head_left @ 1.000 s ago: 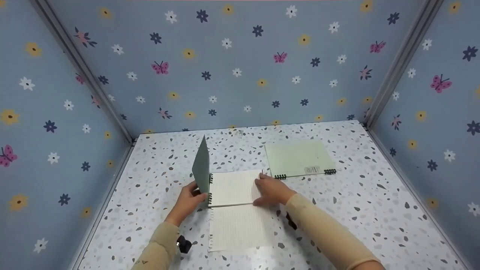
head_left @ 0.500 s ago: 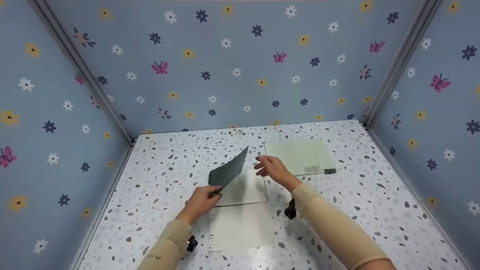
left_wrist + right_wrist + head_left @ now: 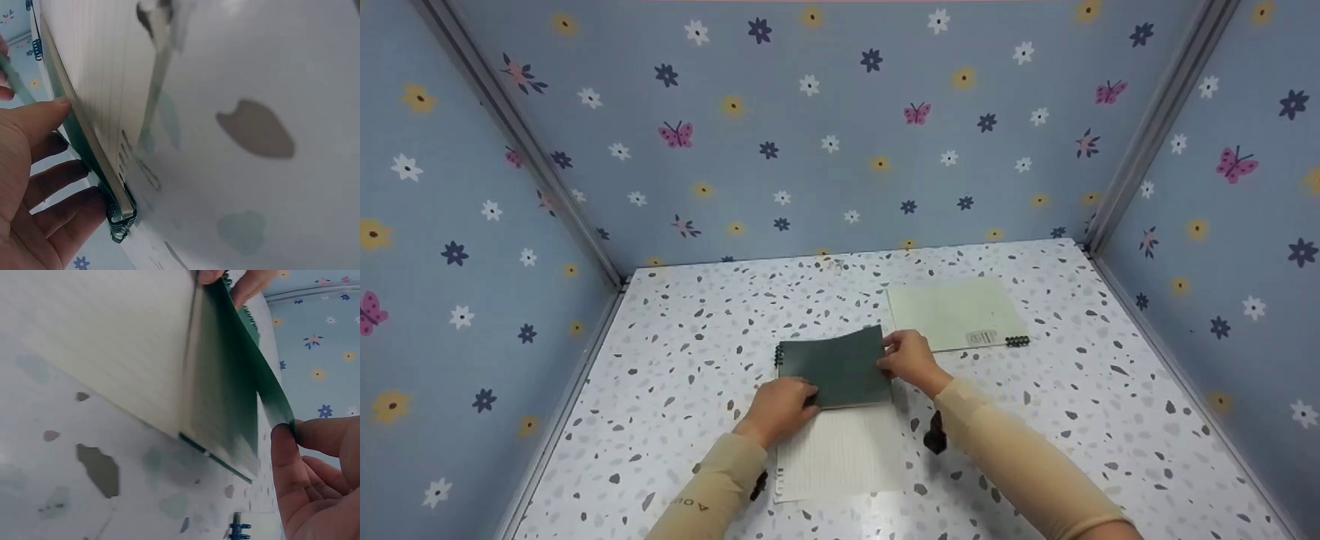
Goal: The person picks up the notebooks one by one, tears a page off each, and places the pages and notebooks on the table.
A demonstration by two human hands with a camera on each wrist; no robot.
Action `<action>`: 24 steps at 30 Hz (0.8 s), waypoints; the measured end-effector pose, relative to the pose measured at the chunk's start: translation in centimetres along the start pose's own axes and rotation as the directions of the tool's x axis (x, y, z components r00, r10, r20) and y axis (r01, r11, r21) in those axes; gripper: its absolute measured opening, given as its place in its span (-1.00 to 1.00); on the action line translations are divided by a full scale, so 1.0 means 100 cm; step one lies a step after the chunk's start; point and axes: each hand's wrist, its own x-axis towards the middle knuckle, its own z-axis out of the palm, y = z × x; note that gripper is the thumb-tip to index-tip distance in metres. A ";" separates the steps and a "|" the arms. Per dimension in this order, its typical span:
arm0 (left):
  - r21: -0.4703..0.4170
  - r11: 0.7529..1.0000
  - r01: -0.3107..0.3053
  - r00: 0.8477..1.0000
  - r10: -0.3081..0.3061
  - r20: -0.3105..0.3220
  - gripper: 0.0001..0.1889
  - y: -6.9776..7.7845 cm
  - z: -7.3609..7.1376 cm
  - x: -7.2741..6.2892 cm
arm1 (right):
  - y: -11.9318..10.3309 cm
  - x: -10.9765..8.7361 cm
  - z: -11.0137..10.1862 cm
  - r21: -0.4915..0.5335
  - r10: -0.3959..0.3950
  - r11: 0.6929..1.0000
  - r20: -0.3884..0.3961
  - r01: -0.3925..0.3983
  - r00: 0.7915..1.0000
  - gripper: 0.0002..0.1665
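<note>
Along the near middle of the speckled tabletop [image 3: 675, 375] lay a lined sheet [image 3: 836, 457] with a ragged, punched left edge. Just beyond it was a dark green spiral notebook [image 3: 840, 379], its coils [image 3: 778, 355] on the left. At the notebook's near edge rested the left hand [image 3: 780, 409], loosely spread, fingers bent lightly over the cover [image 3: 253, 354] and thumb against the page edge. To the right, the right hand [image 3: 911, 360] pinched the cover's right edge between thumb and fingers, its tips together; the far right corner stood raised, leaving a gap above the pages. Farther right lay a pale green spiral notebook [image 3: 949, 311], flat, a printed label [image 3: 981, 337] near its coiled near edge. Blue flowered wall panels [image 3: 840, 112] stood at the far side.
</note>
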 end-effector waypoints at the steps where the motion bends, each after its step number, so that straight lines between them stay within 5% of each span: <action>1: 0.004 1.000 -0.004 1.000 0.004 0.002 -0.70 -0.001 0.001 0.001 | 0.004 0.000 0.003 -0.042 0.001 0.999 -0.018 -0.002 1.000 -0.57; 11: -0.039 0.999 0.038 0.997 -0.035 0.068 -0.80 -0.003 0.000 0.006 | 0.027 -0.003 0.021 -0.286 -0.116 0.953 -0.038 0.100 0.993 -0.87; 16: -0.039 0.998 0.055 0.995 -0.051 0.088 -0.81 -0.001 -0.002 0.007 | 0.025 -0.009 0.026 -0.359 -0.159 0.922 -0.013 0.144 0.987 -0.62; 22: -0.038 0.998 0.059 0.994 -0.055 0.098 -0.90 -0.003 -0.005 0.009 | 0.018 -0.022 0.030 -0.422 -0.113 0.898 0.058 0.127 0.992 -0.86; 24: -0.035 0.997 0.069 0.993 -0.065 0.100 -0.91 -0.004 -0.005 0.010 | 0.017 -0.024 0.029 -0.432 -0.118 0.891 0.081 0.141 0.990 -0.69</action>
